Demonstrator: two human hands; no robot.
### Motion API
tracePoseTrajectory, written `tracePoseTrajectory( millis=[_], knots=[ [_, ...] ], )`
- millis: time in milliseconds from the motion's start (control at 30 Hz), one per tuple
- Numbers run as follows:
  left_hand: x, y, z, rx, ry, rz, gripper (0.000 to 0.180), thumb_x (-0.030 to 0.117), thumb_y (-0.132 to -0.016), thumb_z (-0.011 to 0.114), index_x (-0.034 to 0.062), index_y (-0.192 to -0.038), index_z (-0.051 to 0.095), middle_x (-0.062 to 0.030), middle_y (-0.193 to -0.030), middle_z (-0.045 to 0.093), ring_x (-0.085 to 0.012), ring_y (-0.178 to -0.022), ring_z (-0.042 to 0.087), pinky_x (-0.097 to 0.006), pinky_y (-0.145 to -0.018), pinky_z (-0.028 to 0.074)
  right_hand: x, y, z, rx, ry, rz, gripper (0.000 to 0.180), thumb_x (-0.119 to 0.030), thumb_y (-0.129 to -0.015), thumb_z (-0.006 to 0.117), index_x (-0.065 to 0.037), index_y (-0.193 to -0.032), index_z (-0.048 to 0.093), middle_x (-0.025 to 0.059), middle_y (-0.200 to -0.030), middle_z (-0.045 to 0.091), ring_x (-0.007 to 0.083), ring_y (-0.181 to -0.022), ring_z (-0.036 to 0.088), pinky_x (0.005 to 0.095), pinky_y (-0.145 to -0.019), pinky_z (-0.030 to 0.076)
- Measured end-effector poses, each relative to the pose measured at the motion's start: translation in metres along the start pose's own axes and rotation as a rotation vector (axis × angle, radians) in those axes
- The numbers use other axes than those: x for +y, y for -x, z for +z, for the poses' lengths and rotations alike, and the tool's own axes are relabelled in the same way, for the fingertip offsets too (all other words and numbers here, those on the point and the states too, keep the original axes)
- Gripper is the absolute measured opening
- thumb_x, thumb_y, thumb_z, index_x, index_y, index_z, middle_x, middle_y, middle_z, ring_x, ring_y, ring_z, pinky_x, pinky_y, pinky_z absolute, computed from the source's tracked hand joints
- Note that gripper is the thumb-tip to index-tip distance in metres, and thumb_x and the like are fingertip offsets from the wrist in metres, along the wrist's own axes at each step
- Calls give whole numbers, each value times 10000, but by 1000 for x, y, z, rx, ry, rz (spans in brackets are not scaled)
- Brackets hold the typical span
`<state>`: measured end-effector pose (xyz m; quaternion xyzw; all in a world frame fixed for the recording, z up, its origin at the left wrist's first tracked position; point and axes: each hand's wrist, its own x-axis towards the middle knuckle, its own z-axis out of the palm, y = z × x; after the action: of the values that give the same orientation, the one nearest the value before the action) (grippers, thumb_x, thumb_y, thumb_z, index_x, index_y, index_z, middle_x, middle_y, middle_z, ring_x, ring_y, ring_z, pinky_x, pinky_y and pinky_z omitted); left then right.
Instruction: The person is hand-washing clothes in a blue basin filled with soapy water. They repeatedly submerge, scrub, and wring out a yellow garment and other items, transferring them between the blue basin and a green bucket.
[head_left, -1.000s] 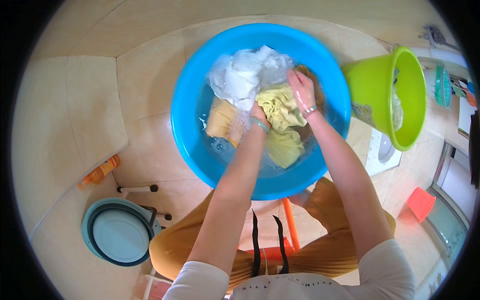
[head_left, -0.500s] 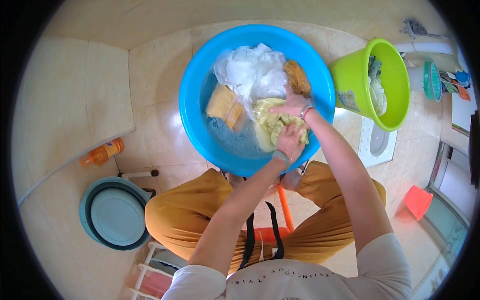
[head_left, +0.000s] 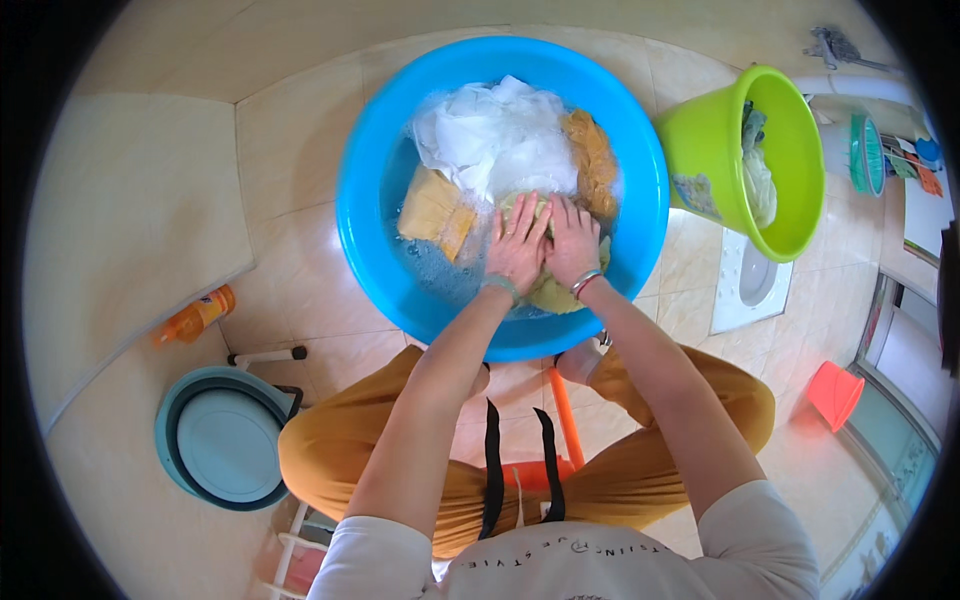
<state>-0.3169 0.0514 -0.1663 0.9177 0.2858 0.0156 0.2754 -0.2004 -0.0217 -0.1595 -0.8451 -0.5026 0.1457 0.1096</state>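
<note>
Both my hands press side by side on a wet yellow-green cloth (head_left: 557,296) in a big blue basin (head_left: 356,215) of sudsy water. My left hand (head_left: 516,246) lies flat on its left part, fingers stretched forward. My right hand (head_left: 573,240) rests against it, fingers also extended. Under my palms much of the cloth is hidden. Just beyond my fingertips lies a heap of white cloth (head_left: 490,132). An orange-brown cloth (head_left: 592,172) sits along the basin's right side. Left of the hands is a tan piece (head_left: 428,206) with an orange-yellow end; I cannot tell its kind.
A lime-green bucket (head_left: 700,160) holding clothes leans at the right, near a white floor-level toilet pan (head_left: 735,290). On the left are an orange bottle (head_left: 198,316) and a grey-blue basin (head_left: 225,445). A red-orange container (head_left: 835,395) lies far right. Tiled walls stand close.
My left hand has moved forward and left, and my right hand has drawn back beside it. The yellow-green cloth is now bunched under both palms.
</note>
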Motion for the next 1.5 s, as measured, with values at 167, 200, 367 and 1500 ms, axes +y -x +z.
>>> tracePoseTrajectory(
  millis=[167,200,367,1500],
  knots=[
    [-26,-10,44,-151,28,-185,719,270,-878,531,245,-1520,208,-69,-1586,149,-290,-1457,150,-515,-1148,193,3,-18,40,-73,161,16,591,-231,-809,582,-116,-1369,430,95,-1354,440,278,-1142,457,550,-970,322],
    [-30,-11,49,-214,79,-209,729,277,-871,541,248,-1520,210,-68,-1587,146,-292,-1456,148,-517,-1147,194,9,-19,47,-109,166,19,582,-235,-811,580,-126,-1365,438,88,-1338,452,278,-1137,459,552,-963,327],
    [-50,-17,53,-364,-117,37,753,296,-858,574,214,-1518,222,-92,-1590,134,-331,-1437,182,-500,-1142,212,26,-26,63,-90,138,-60,527,-257,-831,559,-151,-1341,473,49,-1281,502,279,-1135,468,562,-948,342],
    [49,-60,-181,-332,1641,-36,776,648,-961,245,12,-1322,504,-116,-1265,573,-209,-1217,508,-356,-1057,385,-82,5,-238,316,-1615,203,375,109,-650,545,30,-1008,626,98,-981,632,181,-922,607,273,-835,483]
  ],
)
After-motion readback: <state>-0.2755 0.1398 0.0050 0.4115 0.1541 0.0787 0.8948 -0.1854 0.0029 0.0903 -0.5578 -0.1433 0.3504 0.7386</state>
